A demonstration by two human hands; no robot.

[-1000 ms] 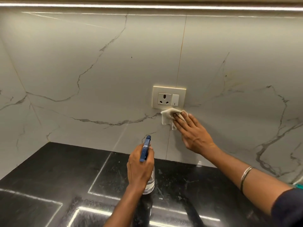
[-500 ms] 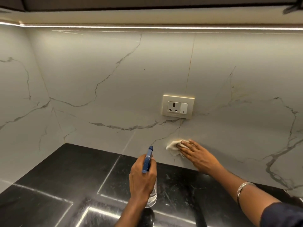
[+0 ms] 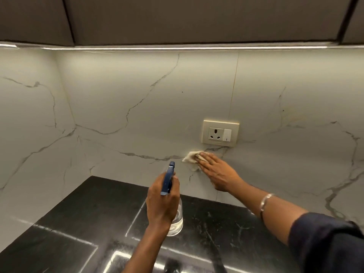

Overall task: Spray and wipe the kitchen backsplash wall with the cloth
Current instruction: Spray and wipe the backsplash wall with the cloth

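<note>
Since half a second ago, your right hand [image 3: 217, 173] has carried the cloth [image 3: 192, 159] up the wall, from low near the desk edge to just below the socket plate [image 3: 220, 133], and your view has tipped up enough to bring in the dark cabinets [image 3: 177, 18] overhead. That hand lies flat, fingers [image 3: 206, 158] spread and extended, pressing the crumpled off-white cloth against the backsplash [image 3: 137, 99]; the cloth bunches out past the fingertips to the left. Your right forearm reaches in from the lower right, with a thin metal bangle [image 3: 266, 201] at the wrist and a dark blue sleeve [image 3: 325, 243] pushed up past it. Your left hand [image 3: 163, 201] is wrapped closed around the neck of the spray bottle [image 3: 177, 221], held upright above the desk [image 3: 78, 223], the blue trigger head [image 3: 168, 178] aimed at the wall to the left of the cloth. The bottle's body is clear and rounded. The backsplash is smooth pale marble-look slab with thin grey veins and a faint vertical seam. The desk is glossy black stone with white flecks, mirroring the light strip [image 3: 177, 48].
</note>
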